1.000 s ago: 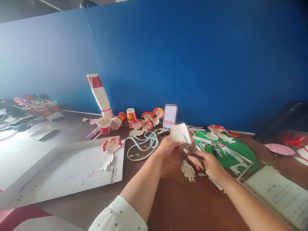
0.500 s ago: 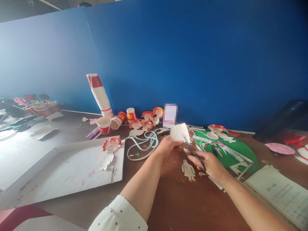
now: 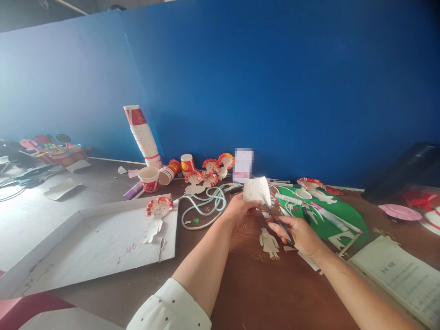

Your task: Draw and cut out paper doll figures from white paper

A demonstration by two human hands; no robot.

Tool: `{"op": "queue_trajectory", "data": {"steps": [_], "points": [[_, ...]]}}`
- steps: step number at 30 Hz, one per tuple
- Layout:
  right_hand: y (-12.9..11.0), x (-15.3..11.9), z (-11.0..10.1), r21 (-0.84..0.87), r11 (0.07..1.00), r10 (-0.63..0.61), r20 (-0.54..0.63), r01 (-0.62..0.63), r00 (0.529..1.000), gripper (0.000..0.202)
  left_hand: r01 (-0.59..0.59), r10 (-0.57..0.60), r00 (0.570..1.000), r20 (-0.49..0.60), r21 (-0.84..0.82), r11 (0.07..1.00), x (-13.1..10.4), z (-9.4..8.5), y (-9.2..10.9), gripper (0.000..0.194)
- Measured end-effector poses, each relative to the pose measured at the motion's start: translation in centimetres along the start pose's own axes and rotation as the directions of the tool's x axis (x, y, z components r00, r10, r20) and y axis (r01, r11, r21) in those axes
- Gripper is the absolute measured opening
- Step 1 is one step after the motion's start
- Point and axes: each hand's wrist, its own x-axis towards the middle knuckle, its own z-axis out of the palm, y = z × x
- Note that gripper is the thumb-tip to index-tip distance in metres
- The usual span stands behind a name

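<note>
My left hand (image 3: 241,206) grips a piece of white paper (image 3: 255,189) by its lower edge; faint drawn lines show on it. Closed round the handles of dark scissors (image 3: 279,220), my right hand (image 3: 298,233) is just to the right. The scissor blades point up and left, and their tips meet the right part of the paper. Below the hands, a cut-out paper figure (image 3: 268,244) lies flat on the brown table (image 3: 254,293). Small paper scraps are scattered around it.
Left stands a white box lid (image 3: 89,252) holding a paper doll (image 3: 158,208). Behind are a pale cable (image 3: 202,211), paper cups (image 3: 149,178) and a leaning cup stack (image 3: 142,135). Right lie markers on a green sheet (image 3: 357,217) and an open book (image 3: 395,270). A blue partition (image 3: 275,82) rises behind.
The paper in my left hand has tilted very slightly. The scissors stay at its right part, and both hands are almost where they were.
</note>
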Motion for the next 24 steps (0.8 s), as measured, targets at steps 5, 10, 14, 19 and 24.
{"op": "queue_trajectory", "data": {"steps": [5,10,14,19,24], "points": [[0.4,0.2,-0.1,-0.01,1.0,-0.005,0.005,0.005,1.0,0.044,-0.002,0.002,1.0,0.002,0.016,1.0,0.1,-0.1,0.0,0.042],[-0.2,0.1,-0.1,-0.021,1.0,0.008,0.014,-0.008,1.0,0.042,0.008,-0.007,1.0,-0.011,0.042,0.999,0.2,-0.3,0.0,0.04],[-0.6,0.0,-0.2,-0.028,0.999,0.032,0.018,-0.032,0.999,0.039,0.013,-0.013,1.0,0.004,0.038,0.999,-0.1,-0.1,0.3,0.038],[-0.2,0.1,-0.5,-0.029,0.999,0.043,0.046,-0.041,0.998,0.045,0.019,-0.019,1.0,-0.002,0.044,0.999,-0.7,0.3,0.9,0.03],[0.7,0.5,-0.6,-0.036,0.999,0.012,0.058,-0.01,0.998,0.046,0.021,-0.022,1.0,0.001,0.141,0.99,-1.1,0.5,1.2,0.021]]}}
